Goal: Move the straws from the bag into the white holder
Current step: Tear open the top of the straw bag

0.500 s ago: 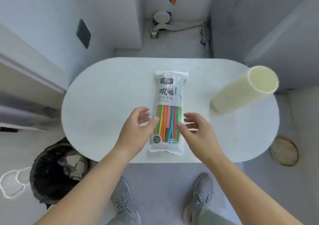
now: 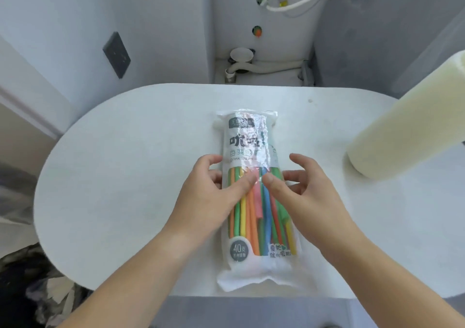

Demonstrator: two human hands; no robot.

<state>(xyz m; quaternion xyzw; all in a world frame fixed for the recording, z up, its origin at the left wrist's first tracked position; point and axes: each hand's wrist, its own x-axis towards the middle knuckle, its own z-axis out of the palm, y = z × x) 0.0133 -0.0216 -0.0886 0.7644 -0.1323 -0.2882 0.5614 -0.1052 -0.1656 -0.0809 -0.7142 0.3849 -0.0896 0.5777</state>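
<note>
A clear plastic bag (image 2: 249, 136) lies lengthwise in the middle of the white oval table (image 2: 130, 171). Several coloured straws (image 2: 254, 217) are inside it: orange, yellow, green, pink, blue. My left hand (image 2: 208, 196) rests on the bag's left side, thumb pressed on the plastic. My right hand (image 2: 307, 191) rests on its right side, thumb next to the left thumb. Both sets of fingers curl around the bag's edges. The white cylindrical holder (image 2: 407, 126) stands upright at the table's right, apart from both hands.
A black rubbish bin (image 2: 37, 287) with crumpled paper stands on the floor at the lower left. A white hose and drain (image 2: 251, 66) sit on the floor beyond the table. Walls close in behind and on both sides.
The camera has come closer to the table. Both thumbs have moved from the bag's edges onto its middle, over the straws. The bag lies where it was.
</note>
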